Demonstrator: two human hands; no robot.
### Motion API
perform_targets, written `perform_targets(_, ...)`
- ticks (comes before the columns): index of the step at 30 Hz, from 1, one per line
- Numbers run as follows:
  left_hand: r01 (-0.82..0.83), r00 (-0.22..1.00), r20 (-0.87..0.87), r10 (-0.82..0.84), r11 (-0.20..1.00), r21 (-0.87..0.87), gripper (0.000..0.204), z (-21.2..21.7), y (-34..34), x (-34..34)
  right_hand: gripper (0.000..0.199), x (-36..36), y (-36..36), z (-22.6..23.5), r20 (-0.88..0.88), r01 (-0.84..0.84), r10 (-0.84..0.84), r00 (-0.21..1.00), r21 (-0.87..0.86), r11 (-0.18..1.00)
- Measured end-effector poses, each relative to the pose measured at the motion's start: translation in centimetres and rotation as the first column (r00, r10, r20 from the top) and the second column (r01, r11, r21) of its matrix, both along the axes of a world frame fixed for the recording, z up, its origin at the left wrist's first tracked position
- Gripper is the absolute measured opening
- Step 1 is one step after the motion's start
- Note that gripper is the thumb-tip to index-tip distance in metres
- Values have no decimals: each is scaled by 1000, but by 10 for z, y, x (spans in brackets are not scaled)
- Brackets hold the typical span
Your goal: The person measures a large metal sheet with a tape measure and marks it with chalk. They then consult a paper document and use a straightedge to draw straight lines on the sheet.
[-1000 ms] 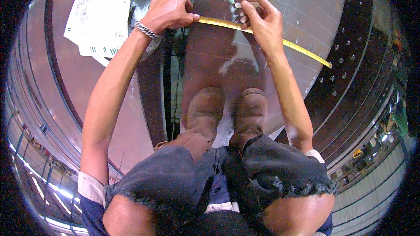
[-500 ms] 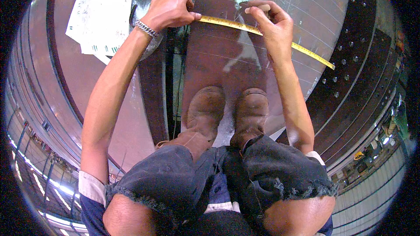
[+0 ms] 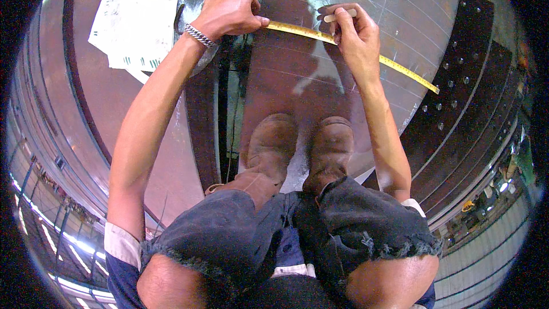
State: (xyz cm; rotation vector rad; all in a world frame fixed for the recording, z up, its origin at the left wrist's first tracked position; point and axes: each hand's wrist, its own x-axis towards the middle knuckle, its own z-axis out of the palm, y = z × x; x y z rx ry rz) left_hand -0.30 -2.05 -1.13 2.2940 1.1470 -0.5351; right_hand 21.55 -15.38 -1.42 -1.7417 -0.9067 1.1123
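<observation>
A yellow tape measure (image 3: 400,70) lies stretched across a large grey metal plate (image 3: 412,11) marked with scribed lines. My left hand (image 3: 229,12), with a chain bracelet on the wrist, pins the tape's end at the plate's left edge. My right hand (image 3: 354,34) rests on the tape further right, fingers pinched on a short pale stick of chalk (image 3: 338,16) held against the plate. I squat on the plate, my brown boots (image 3: 303,149) below the tape.
A white printed paper sheet (image 3: 134,17) lies on a round metal piece at the upper left. A dark plate with rows of holes (image 3: 463,80) lies to the right. Curved metal surfaces flank the left side, with a gap (image 3: 229,109) beside the plate.
My right hand has slid slightly along the tape and turned, now holding the chalk to the plate. My left hand stays at the tape's end.
</observation>
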Motion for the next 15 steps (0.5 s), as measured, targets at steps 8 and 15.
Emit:
perform_targets(8, 2, 999, 35, -1, 1000, -12, 47, -7, 2, -3, 23, 1, 1, -4, 0, -12, 12, 1000, 10, 1000)
perform_targets(15, 1, 1000, 31, 0, 1000, -8, 45, -4, 1, -3, 23, 1, 0, -10, 9, -13, 13, 1000, -12, 1000)
